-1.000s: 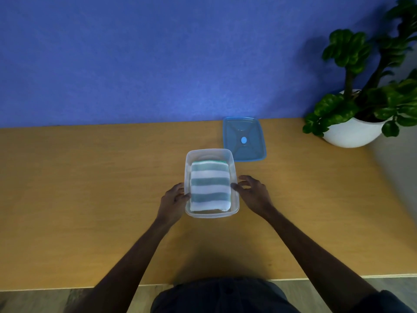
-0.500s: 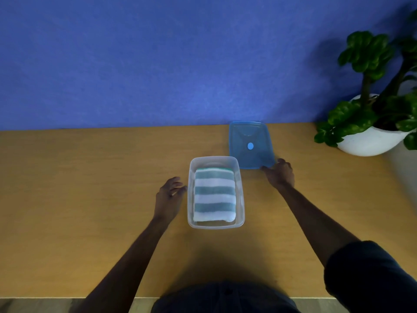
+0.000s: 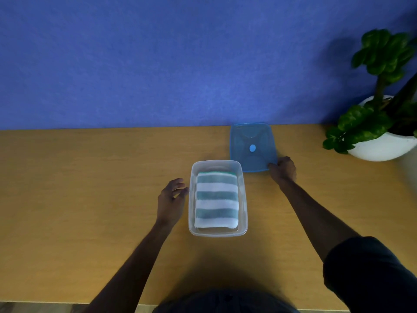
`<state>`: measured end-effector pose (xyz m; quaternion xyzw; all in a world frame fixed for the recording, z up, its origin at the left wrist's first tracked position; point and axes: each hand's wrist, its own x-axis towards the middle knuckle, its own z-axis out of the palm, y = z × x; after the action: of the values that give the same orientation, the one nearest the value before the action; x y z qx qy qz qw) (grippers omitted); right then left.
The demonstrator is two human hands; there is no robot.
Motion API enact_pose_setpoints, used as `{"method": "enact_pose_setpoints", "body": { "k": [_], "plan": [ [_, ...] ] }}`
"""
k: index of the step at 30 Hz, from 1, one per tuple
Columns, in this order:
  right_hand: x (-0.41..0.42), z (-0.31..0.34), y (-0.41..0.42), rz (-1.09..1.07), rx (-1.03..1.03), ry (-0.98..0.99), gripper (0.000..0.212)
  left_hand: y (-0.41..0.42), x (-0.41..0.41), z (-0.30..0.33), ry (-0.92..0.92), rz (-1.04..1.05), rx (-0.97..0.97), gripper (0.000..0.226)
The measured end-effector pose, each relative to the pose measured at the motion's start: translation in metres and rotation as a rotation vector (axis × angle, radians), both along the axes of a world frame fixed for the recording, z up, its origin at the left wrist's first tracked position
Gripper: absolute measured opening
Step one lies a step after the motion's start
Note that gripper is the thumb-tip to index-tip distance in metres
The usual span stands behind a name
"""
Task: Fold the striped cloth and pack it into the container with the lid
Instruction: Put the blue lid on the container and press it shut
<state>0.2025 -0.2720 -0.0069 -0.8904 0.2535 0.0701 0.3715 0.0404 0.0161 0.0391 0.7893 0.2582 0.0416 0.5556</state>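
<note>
Folded cloth [image 3: 216,199] lies inside container [image 3: 244,224], frame centre, on worktop [image 3: 79,199]. Left hand [image 3: 170,201] beside container, fingers open. Right hand [image 3: 283,170] fingers grip lid [image 3: 251,146] corner, upper right.

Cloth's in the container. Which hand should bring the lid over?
The right hand. It is already at the near right corner of the lid, fingers on its edge. The left hand hangs open beside the container, across it from the lid, so it could steady that side.
</note>
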Motion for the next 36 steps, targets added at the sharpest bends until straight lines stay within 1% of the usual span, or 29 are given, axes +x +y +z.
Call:
{"method": "enact_pose_setpoints", "body": {
  "k": [2,7,9,10,13,17,20,23,26,28,33,36],
  "plan": [
    [0.001,0.004,0.000,-0.080,0.150,-0.045,0.037,-0.001,0.001,0.000,-0.004,0.003,0.007,0.027],
    [0.002,0.012,-0.003,-0.267,0.532,-0.139,0.033,-0.003,0.003,0.002,-0.027,0.005,0.032,0.026],
    [-0.001,0.018,-0.004,-0.269,0.586,-0.206,0.031,-0.004,0.003,0.003,-0.041,0.003,0.042,0.027],
    [-0.004,0.024,-0.004,-0.245,0.574,-0.247,0.031,-0.004,0.003,0.005,-0.047,0.005,0.050,0.027],
    [-0.017,0.038,-0.007,-0.127,0.495,-0.369,0.029,-0.007,0.003,0.008,-0.075,0.011,0.084,0.025],
    [-0.040,0.065,-0.008,0.045,0.306,-0.522,0.028,-0.013,0.005,0.017,-0.102,-0.034,0.133,0.030],
    [-0.063,0.085,-0.004,0.158,0.081,-0.626,0.030,-0.025,0.008,0.026,-0.154,-0.079,0.122,0.025],
    [-0.088,0.102,0.004,0.271,-0.142,-0.674,0.036,-0.039,0.012,0.035,-0.204,-0.156,0.102,0.021],
    [-0.111,0.113,0.013,0.366,-0.341,-0.762,0.039,-0.053,0.015,0.043,-0.227,-0.224,0.038,0.020],
    [-0.124,0.115,0.018,0.416,-0.459,-0.845,0.036,-0.061,0.016,0.047,-0.241,-0.257,-0.012,0.021],
    [-0.151,0.109,0.031,0.521,-0.607,-0.943,0.033,-0.078,0.014,0.053,-0.196,-0.299,-0.238,0.015],
    [-0.163,0.106,0.038,0.526,-0.694,-1.029,0.030,-0.089,0.016,0.061,-0.125,-0.321,-0.416,0.015]
  ]
}}
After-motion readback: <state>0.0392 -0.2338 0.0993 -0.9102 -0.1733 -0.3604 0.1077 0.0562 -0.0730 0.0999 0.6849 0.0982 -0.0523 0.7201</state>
